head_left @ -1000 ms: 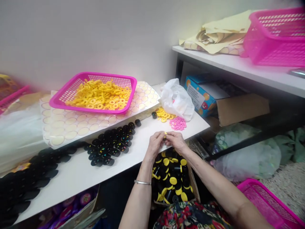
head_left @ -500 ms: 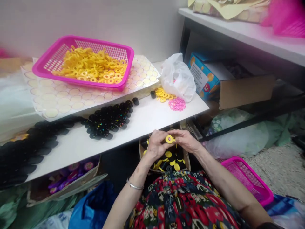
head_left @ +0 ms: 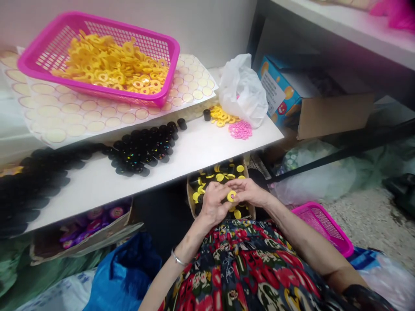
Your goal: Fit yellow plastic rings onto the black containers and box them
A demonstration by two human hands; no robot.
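Observation:
Above a cardboard box, my left hand [head_left: 213, 203] is closed around a small round yellow piece with a pink centre [head_left: 231, 196]. My right hand [head_left: 252, 192] pinches the same piece from the other side, fingers bent over it. What lies beneath the piece inside my hands is hidden. Under my hands, the cardboard box [head_left: 191, 194] holds black cylinders with yellow tops [head_left: 220, 177]. On the white table [head_left: 194, 151] lie a pile of yellow rings [head_left: 223, 116], a heap of pink bits [head_left: 240, 129] and a lone black cylinder [head_left: 206, 115].
A pink basket [head_left: 97, 88] full of yellow ring pieces stands on printed sheets [head_left: 87, 116]. Many black cylinders [head_left: 145, 144] stand along the table. A white plastic bag [head_left: 243, 90] and a blue carton [head_left: 275, 90] are at the right. Another pink basket [head_left: 320, 226] sits low.
The view has tilted down and shifted. The small yellow piece has turned, and its protruding tab no longer shows. My right fingers have moved in closer over it.

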